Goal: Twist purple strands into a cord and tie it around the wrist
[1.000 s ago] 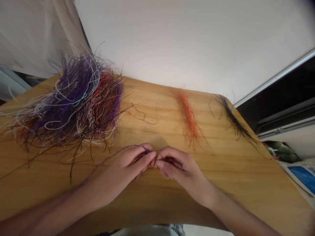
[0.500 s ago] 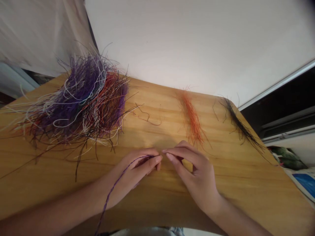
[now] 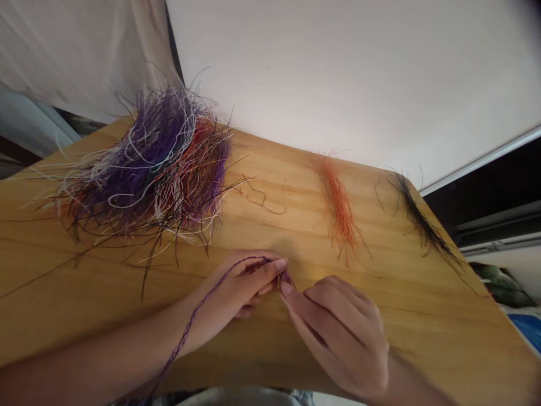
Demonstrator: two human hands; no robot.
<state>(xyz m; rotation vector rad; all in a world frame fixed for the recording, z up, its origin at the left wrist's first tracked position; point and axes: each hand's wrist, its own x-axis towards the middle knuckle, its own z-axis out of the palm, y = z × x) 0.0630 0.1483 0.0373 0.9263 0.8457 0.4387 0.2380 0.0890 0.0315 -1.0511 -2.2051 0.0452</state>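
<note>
My left hand (image 3: 245, 282) pinches a thin purple twisted cord (image 3: 190, 324) between thumb and forefinger. From that pinch the cord runs back over the hand and down past the wrist to the bottom edge. Just below and right of the left fingertips, my right hand (image 3: 342, 332) is closed, its thumb and forefinger pressed together at the cord's end. Short dark purple strands show between the two sets of fingertips. The exact grip of the right fingers is partly hidden.
On the wooden table (image 3: 270, 231), a large tangled heap of purple, white, red and black strands (image 3: 147, 163) lies at the left. An orange bundle (image 3: 340, 206) and a black bundle (image 3: 422, 220) lie to the right. A white wall (image 3: 329, 73) rises behind.
My right hand has moved down and turned, its fingertips now lower beside the left ones. The view has shifted a little, so the heap and bundles appear farther right.
</note>
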